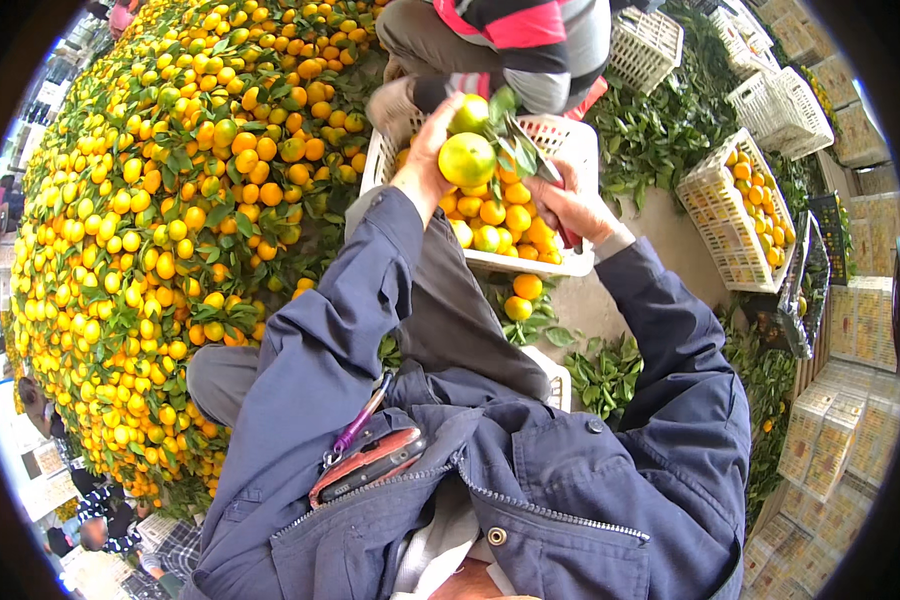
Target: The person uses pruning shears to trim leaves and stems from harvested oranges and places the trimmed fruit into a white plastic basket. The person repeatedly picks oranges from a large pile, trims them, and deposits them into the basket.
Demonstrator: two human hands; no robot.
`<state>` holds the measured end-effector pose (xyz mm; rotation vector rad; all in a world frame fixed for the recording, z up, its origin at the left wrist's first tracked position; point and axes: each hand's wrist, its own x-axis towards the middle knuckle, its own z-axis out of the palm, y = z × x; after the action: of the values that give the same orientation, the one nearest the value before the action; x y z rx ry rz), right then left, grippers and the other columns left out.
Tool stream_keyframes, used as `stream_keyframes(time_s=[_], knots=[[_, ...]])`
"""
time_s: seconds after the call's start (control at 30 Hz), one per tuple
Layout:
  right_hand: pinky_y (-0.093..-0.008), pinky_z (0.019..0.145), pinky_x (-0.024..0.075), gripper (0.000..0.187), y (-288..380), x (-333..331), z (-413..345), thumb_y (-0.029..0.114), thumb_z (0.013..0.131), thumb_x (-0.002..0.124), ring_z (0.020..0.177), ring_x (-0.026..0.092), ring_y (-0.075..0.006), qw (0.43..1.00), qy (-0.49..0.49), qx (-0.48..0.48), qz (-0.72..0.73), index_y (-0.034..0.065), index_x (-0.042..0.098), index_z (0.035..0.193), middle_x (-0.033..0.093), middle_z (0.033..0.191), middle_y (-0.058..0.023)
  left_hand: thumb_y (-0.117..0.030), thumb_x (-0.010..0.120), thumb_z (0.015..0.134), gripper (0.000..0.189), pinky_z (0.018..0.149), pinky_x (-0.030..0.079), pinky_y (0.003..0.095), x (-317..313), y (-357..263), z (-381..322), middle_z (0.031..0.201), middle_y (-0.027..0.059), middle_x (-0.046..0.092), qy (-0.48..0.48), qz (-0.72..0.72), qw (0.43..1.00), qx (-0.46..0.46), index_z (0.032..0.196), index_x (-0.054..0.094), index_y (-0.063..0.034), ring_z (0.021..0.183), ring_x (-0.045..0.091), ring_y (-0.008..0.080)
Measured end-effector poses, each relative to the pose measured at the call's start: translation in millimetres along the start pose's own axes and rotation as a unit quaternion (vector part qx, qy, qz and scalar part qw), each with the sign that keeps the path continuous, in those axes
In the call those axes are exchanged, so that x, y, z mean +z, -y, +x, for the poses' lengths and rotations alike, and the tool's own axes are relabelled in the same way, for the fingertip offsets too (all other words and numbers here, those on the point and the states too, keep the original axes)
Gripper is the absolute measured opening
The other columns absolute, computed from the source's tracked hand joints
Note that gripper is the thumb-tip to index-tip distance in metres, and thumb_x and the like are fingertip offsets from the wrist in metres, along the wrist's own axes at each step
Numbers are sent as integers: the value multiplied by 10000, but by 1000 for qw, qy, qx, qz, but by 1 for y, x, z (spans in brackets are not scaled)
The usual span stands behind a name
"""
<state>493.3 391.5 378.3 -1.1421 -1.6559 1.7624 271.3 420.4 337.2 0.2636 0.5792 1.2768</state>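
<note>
My left hand (424, 166) holds a greenish-yellow mandarin orange (467, 160), with a second, greener mandarin (471, 114) just beyond it. Leaves (504, 109) stand out from these fruits toward the right. In my right hand (576, 204) is a pair of red-handled pruning shears (547, 171), its blades among the leaves beside the fruit. Leaves partly hide the blade tips, so I cannot tell whether they touch a stem. Below both hands a white plastic crate (525, 262) holds many loose orange mandarins (493, 212).
A large heap of leafy mandarins (157, 225) rises on the left. Across the crate sits another person (510, 45). To the right stand a filled white crate (720, 217), another white crate (784, 112) and stacked cartons (825, 435). Cut leaves (607, 375) litter the floor.
</note>
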Motion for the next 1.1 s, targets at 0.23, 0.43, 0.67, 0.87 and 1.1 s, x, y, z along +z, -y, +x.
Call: stream_keyframes(time_s=[0.23, 0.43, 0.67, 0.87, 1.1], knots=[[-284, 494, 378, 149, -67, -24, -54, 159, 921, 638, 535, 414, -105, 966, -183, -147, -105, 24, 576, 909, 494, 625, 15, -481, 684, 815, 464, 853, 517, 471, -30, -20, -4, 980, 52, 646, -175, -22, 977, 121, 1128, 584, -153, 932, 618, 257], [-337, 595, 446, 114, -219, -11, -158, 76, 851, 615, 606, 457, -191, 945, -183, 41, -269, 25, 513, 864, 506, 679, -137, -506, 647, 837, 581, 981, 439, 512, -11, -20, -18, 1111, 120, 601, -160, 5, 975, 153, 1217, 538, -79, 1053, 575, 288], [-498, 857, 489, 549, -340, -5, -179, 458, 783, 717, 1054, 590, -385, 825, -55, 267, -495, 32, 540, 1081, 598, 1109, -212, -527, 626, 846, 635, 1002, 396, 577, -6, -14, -32, 1200, 136, 552, -175, 35, 977, 120, 1282, 500, -82, 1116, 541, 308], [-506, 882, 486, 783, -335, 11, -101, 518, 785, 717, 1103, 540, -434, 873, -44, 169, -455, 26, 433, 1323, 515, 1202, -261, -534, 642, 833, 670, 994, 398, 568, -9, -17, -35, 1241, 128, 536, -208, 15, 971, 114, 1314, 488, -94, 1159, 514, 304], [-522, 907, 470, 836, -336, 52, -51, 415, 750, 779, 1112, 512, -495, 908, -200, 74, -360, 79, 372, 1399, 429, 1285, -336, -531, 620, 856, 669, 953, 405, 537, -11, -13, -33, 1196, 165, 569, -204, 37, 972, 107, 1300, 468, -54, 1095, 538, 320]])
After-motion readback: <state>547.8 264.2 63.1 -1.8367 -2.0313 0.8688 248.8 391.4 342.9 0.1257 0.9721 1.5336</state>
